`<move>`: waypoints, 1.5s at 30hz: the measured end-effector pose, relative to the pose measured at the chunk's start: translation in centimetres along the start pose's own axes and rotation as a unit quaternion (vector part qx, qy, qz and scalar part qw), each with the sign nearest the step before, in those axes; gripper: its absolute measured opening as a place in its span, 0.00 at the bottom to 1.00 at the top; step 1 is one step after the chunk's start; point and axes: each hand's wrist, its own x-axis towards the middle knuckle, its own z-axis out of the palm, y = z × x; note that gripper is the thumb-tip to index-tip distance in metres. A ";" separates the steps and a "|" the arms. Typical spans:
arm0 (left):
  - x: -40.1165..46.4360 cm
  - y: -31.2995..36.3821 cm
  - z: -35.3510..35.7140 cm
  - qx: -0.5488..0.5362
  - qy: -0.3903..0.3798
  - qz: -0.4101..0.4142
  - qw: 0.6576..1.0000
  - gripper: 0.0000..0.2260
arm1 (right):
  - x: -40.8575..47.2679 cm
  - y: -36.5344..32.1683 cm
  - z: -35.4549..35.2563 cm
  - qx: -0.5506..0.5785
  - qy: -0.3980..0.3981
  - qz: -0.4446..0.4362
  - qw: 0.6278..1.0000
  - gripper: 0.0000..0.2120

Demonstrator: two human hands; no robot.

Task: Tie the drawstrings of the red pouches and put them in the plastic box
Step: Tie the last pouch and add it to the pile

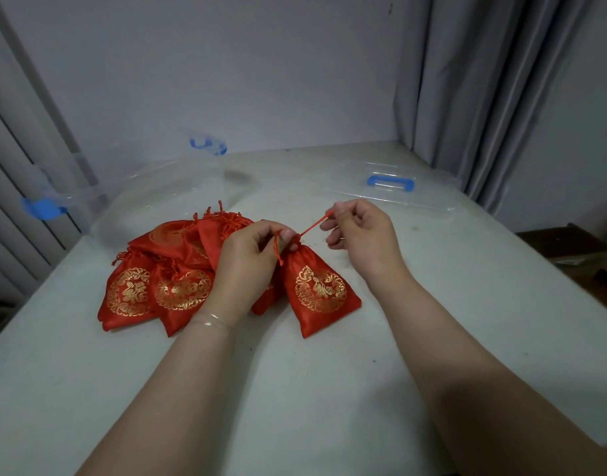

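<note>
Drawstring [314,225] taut between both hands

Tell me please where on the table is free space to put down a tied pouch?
Bare table lies right of the held pouch, in front of the lid, and near the front edge between the forearms. The pouch pile beside the plastic box is crowded.

Both hands [250,255] [360,235] pinching, forearms extended.

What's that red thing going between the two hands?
In the head view, a red drawstring runs tight from the left hand, which pinches the pouch neck, up to the right hand.
</note>
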 end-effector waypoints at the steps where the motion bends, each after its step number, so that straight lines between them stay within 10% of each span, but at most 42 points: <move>1: 0.1 -0.2 0.0 0.012 -0.002 -0.001 1.000 0.07 | 0.0 -0.1 0.0 0.003 0.005 -0.007 1.000 0.09; 11: 0.1 0.3 -0.1 -0.125 -0.011 -0.048 0.991 0.07 | -0.7 -0.6 0.3 0.139 -0.072 0.033 0.987 0.10; 20: -0.3 1.1 -0.7 -0.184 -0.058 -0.104 0.976 0.05 | -0.7 0.3 0.6 -0.065 -0.125 -0.017 0.990 0.10; 30: -0.1 0.0 -0.1 0.059 -0.031 -0.014 0.998 0.07 | -0.7 0.6 0.7 -0.072 -0.121 -0.024 0.990 0.10; 45: 0.3 0.1 -0.5 -0.165 -0.052 -0.213 0.962 0.10 | -1.0 0.5 0.8 -0.098 -0.153 -0.065 0.981 0.11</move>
